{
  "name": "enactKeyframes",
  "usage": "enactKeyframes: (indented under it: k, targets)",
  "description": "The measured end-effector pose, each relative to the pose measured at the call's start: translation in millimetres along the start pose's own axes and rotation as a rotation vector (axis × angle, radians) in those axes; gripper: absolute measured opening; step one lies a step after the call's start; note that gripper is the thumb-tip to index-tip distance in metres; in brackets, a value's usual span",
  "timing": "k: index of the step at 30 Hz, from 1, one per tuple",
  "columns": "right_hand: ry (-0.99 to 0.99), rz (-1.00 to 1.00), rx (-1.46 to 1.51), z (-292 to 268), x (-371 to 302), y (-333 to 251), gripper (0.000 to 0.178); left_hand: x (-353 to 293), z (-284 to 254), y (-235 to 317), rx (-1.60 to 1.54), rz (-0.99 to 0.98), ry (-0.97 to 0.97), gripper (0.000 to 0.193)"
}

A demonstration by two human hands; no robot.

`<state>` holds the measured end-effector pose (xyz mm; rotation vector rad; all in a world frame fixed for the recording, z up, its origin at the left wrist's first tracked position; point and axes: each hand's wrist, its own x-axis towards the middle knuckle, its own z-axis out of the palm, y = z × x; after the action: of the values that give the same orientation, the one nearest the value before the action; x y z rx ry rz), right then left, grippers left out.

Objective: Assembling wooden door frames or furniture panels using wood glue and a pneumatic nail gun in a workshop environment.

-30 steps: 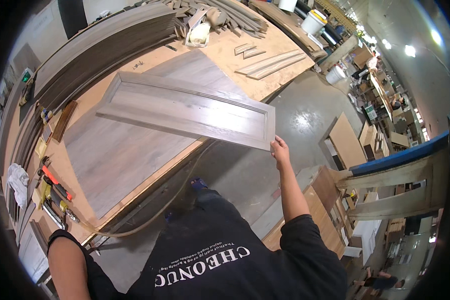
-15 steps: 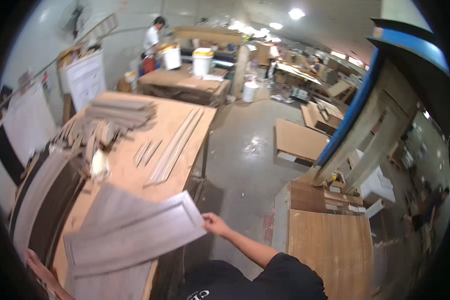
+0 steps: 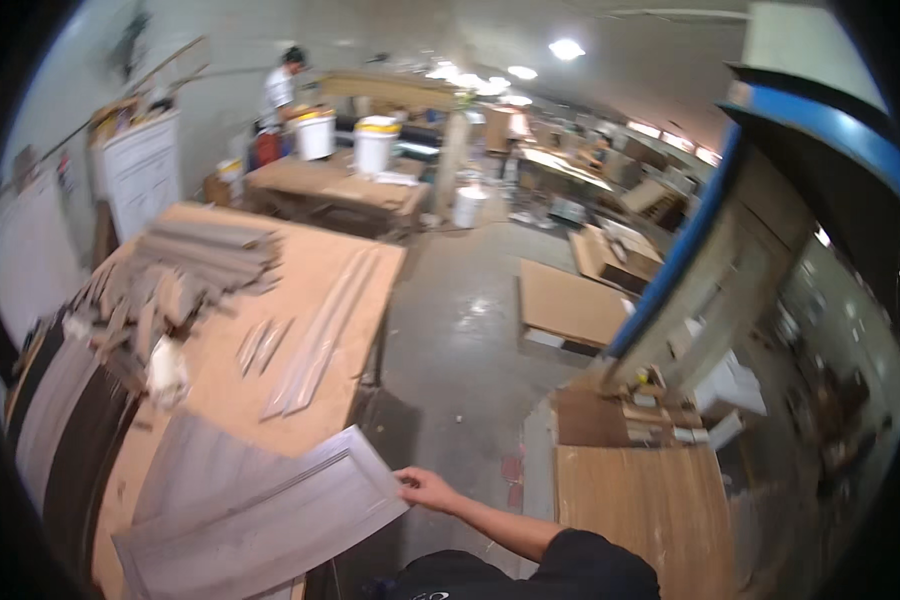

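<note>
A grey wood-grain cabinet door panel point(image 3: 270, 520) with a recessed border lies at a slant above the worktable, near its front. My right hand point(image 3: 427, 490) pinches the panel's right end, fingers closed on the edge. Beneath it shows another grey wood-grain panel point(image 3: 205, 455), partly covered. My left hand is out of view; the panel's left end reaches the lower left of the picture.
On the worktable point(image 3: 315, 265) lie a heap of grey wood strips point(image 3: 205, 250), long thin strips point(image 3: 322, 335) and a crumpled pale cloth point(image 3: 167, 372). Dark and grey panels point(image 3: 50, 430) stand at left. White buckets point(image 3: 374, 150) and a person point(image 3: 282, 90) are farther back.
The view has shifted, so the table and room sit lower and farther left. My left hand has gone out of view. My right hand still holds the panel's end.
</note>
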<state>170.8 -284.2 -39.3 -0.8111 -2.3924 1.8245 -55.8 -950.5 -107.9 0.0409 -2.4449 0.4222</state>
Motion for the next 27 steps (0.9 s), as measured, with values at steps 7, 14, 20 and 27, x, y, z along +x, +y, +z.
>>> enactKeyframes:
  k: [7,14,20,27]
  targets:
    - [-0.13,-0.2,0.039,-42,32,-70,0.036,-156,-125,-36,-0.446,-0.797,-0.401,0.027]
    - [-0.364,-0.335,-0.416,28,131,-152,0.041,-340,-214,-27,-1.097,-1.597,0.112,0.03]
    - [-0.392,-0.924,-0.567,265,181,-196,0.023,86,-69,-308,-0.596,-0.705,0.011,0.032]
    - [-0.236,-0.838,-0.541,281,122,-157,0.058,44,54,-223,-0.477,-0.434,-0.036,0.035]
